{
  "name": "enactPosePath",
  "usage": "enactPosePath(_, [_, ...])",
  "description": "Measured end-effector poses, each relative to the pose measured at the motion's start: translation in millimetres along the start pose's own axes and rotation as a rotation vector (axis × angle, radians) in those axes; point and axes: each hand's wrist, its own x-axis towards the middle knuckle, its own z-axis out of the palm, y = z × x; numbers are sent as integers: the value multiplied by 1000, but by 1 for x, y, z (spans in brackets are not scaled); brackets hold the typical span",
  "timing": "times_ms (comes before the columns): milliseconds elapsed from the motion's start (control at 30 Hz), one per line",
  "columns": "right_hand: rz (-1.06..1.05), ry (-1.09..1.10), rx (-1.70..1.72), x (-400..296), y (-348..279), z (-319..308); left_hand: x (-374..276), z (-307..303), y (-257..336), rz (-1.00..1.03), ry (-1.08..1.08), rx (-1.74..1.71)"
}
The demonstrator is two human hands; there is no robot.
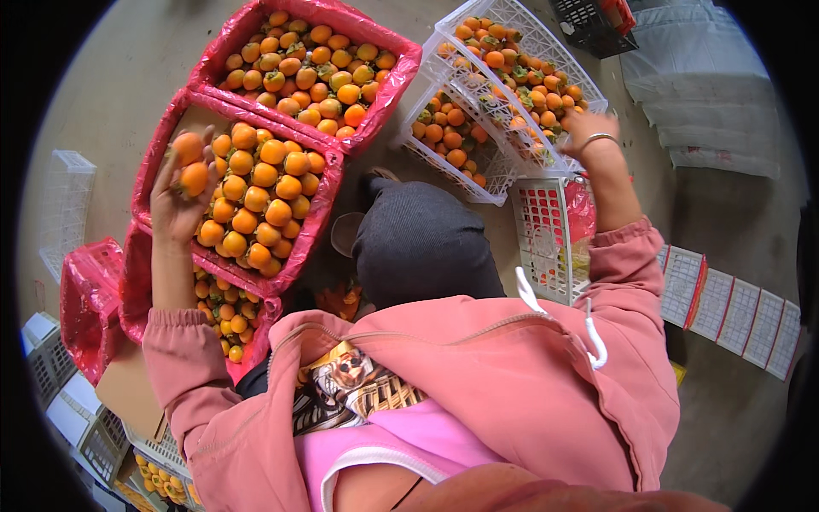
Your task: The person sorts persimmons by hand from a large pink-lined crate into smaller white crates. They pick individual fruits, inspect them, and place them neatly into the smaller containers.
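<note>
My left hand (176, 208) holds two orange persimmons (194, 178) in its palm, over the left edge of a crate lined with pink plastic (312, 237). Rows of persimmons (256, 198) fill most of that crate, and bare cardboard shows at its upper left corner. On the other side, my right hand (587, 131), with a bangle at the wrist, reaches to the lower right end of a tilted clear plastic crate (579, 61) of persimmons with green calyxes (536, 99). Its fingers are blurred, so whether they grip a fruit is not visible.
Another pink-lined crate (201, 64) of persimmons adjoins at the top, and one more (272, 313) lies nearer me. Beneath the tilted crate is a second clear crate (416, 150) with fruit. A white crate (544, 237) stands at its lower right. Stacked white crates (723, 307) stand at the right.
</note>
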Motion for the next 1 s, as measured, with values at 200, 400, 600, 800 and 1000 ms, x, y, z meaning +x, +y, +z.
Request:
enactPosePath(200, [192,-680,-172,21,80,123,25,59,-32,95,83,141])
enactPosePath(400, [153,-644,-47,35,93,125,47,54,-34,-56,-230,-145])
enactPosePath(600, [95,-621,-76,32,103,124,57,62,-71,-150,-93,-302])
enactPosePath(800, [173,-352,-183,8,93,80,67,61,-97,-131,90,-126])
enactPosePath(1000, [-484,472,848,-19,68,-2,72,75,-102,8,-64,24])
